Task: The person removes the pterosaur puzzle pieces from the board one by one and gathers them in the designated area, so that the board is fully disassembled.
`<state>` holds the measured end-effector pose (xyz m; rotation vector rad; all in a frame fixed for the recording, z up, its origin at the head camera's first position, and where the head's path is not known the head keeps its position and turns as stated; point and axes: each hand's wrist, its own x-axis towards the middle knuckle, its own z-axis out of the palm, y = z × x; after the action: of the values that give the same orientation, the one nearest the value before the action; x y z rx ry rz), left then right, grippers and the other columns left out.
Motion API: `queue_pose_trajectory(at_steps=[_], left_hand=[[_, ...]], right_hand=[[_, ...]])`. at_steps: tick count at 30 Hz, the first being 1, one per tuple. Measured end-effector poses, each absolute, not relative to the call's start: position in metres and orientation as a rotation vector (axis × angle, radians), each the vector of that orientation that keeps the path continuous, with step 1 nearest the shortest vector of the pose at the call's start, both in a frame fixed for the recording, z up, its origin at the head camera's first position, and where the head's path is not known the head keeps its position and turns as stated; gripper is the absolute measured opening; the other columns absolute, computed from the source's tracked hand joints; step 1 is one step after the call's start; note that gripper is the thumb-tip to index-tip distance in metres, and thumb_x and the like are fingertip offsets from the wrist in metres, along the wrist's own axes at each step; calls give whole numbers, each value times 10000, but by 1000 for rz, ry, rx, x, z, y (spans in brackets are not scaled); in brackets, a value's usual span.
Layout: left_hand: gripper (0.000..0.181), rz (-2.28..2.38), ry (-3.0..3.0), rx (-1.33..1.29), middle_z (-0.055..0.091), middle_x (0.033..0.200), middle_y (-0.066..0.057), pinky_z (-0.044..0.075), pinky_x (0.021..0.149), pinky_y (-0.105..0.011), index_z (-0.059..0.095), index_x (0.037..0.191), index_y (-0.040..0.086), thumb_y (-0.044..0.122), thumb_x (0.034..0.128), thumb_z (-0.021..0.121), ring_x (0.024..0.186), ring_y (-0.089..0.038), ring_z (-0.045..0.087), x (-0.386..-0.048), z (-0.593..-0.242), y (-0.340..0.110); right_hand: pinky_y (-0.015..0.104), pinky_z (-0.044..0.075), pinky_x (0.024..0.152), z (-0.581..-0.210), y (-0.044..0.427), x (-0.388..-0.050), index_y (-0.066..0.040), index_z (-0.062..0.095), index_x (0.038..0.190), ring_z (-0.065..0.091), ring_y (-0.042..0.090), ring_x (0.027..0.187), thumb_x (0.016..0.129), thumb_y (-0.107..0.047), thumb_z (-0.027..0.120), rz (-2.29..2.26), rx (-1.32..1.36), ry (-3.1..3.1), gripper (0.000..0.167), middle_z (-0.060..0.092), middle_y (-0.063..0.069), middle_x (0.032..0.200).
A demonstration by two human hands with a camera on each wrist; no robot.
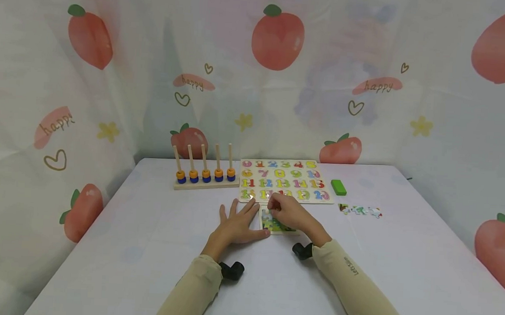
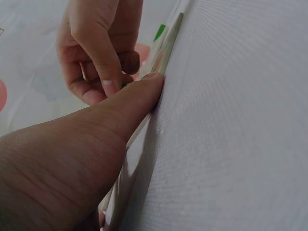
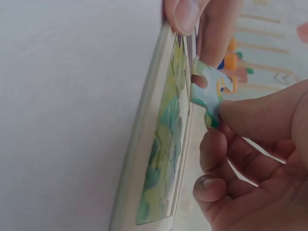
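A small wooden jigsaw puzzle tray [image 3: 144, 139] lies on the table with green pieces fitted inside its frame. My left hand [image 1: 236, 227] is spread flat on its left side, and the thumb [image 2: 139, 94] presses on the tray's near edge. Over the tray, my right hand [image 1: 290, 212] pinches a light-blue and green jigsaw piece [image 3: 208, 96] between thumb and fingers. In the right wrist view the piece is tilted up beside a bare strip of the tray. Seen from the head, the right hand hides part of the puzzle.
A wooden number board [image 1: 273, 177] lies just behind the tray. To its left stands a bead-peg rack [image 1: 205, 186] with orange and blue beads. A green block [image 1: 338, 187] and several loose jigsaw pieces [image 1: 361, 211] lie at right. A printed cloth hangs behind the table.
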<state>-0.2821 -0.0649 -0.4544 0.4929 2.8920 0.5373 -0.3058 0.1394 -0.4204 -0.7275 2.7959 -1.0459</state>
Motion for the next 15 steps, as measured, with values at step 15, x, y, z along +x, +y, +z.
queue_pose_trajectory(at_steps=[15], left_hand=[[965,524,2889,489,168,1787,55,-76,1216,-737,337,1705,254,761,936,624,1628,-440,-3,-282,-453,-64]], right_hand=[[358,494,785,-414,153,-301,-11,653,1053,562,201,856,1021,7,654,-1110,-703,2819,37,631,46,932]])
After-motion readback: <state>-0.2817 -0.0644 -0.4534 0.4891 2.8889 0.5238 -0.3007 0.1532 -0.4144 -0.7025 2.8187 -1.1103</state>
